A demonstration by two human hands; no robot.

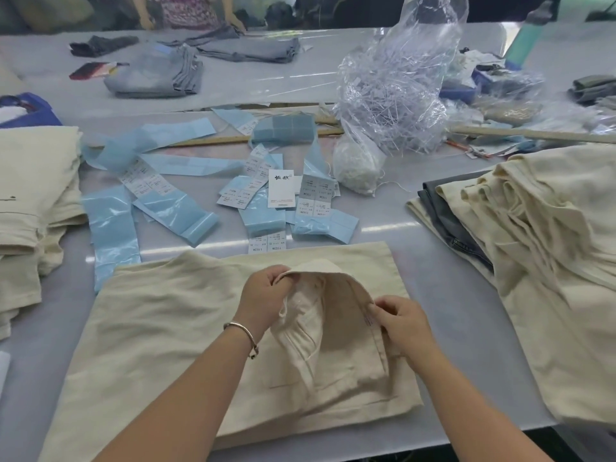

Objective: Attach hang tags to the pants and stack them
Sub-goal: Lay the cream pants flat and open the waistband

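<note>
1. Head view: folded cream pants [160,331] lie nearest on the table [450,261]; left hand [263,296] and right hand [401,323] each pinch the lifted waistband [336,278], holding it open.
2. Judged step: readying the waistband; next calls for a hang tag [281,188], lying well beyond.

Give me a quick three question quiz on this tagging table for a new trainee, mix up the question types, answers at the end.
1. True or false: both hands, left and right, grip the waistband of the cream pants.
2. The white hang tag lies: A) on the pants B) among the blue strips C) in the left hand.
3. Fill in: on the right-side pile, most pants are cream and one is ____.

Key: 1 true; 2 B; 3 grey.
</note>
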